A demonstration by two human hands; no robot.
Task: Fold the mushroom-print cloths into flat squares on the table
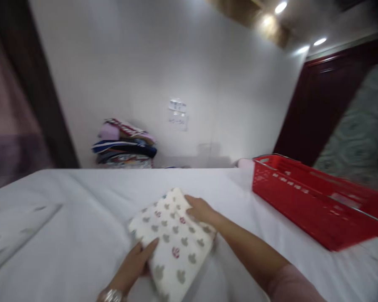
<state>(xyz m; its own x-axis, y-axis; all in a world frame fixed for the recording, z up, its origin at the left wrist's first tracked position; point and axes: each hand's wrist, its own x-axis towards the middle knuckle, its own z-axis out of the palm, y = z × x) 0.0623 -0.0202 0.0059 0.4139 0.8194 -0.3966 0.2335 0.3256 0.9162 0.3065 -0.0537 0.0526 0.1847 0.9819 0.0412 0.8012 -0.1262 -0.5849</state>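
The folded cloth (pixel 168 247) is above the white sheet (pixel 91 235), between both hands. The left hand (pixel 134 264) grasps its left edge, thumb on top, fingers beneath. The right hand (pixel 203 209) contacts its right edge; whether the fingers close cannot be told. A red basket (pixel 297 207) stands at right.

Despite blur, seemingly free room on sheet (pixel 214 181) beyond patterned cloth (pixel 171 235), with red basket (pixel 302 209) obstacle rightward.
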